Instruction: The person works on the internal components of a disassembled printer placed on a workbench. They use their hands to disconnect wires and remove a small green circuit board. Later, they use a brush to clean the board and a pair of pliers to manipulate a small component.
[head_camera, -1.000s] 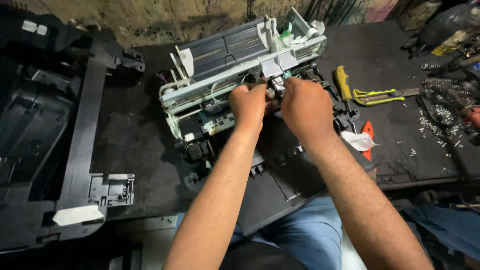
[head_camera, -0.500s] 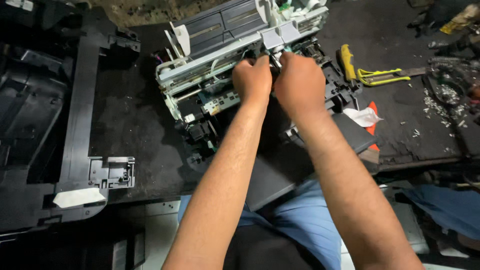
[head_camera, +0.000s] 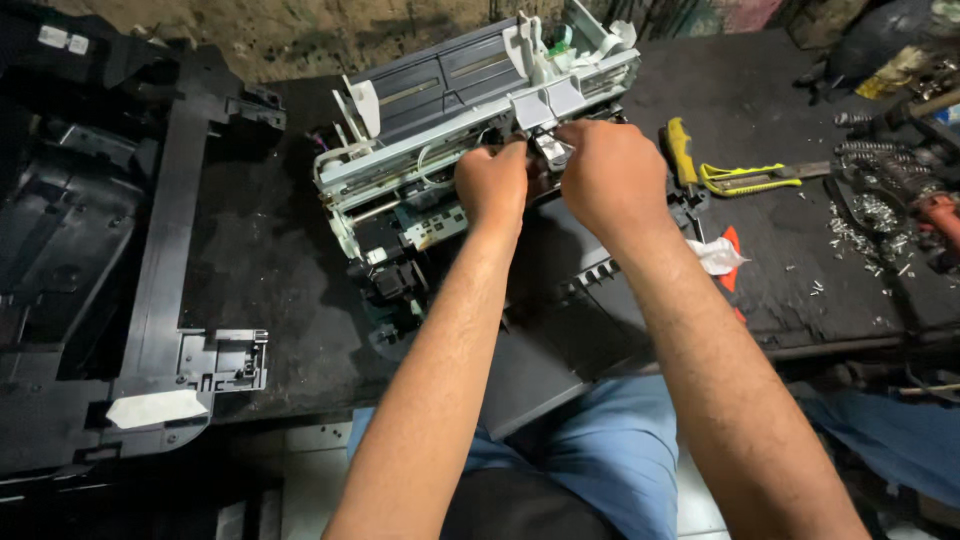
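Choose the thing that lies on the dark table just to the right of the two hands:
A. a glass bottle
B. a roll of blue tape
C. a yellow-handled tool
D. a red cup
C: a yellow-handled tool lies on the table beside the right hand, while both hands work on the opened printer mechanism; no cup, tape roll or bottle shows there.

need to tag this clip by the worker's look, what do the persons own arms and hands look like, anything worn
Both forearms are bare all the way into view, with no sleeves showing. The left hand and the right hand wear no gloves, and no watch, ring or wristband is visible. The forearms carry fine hair. Below them, blue trousers cover the lap.
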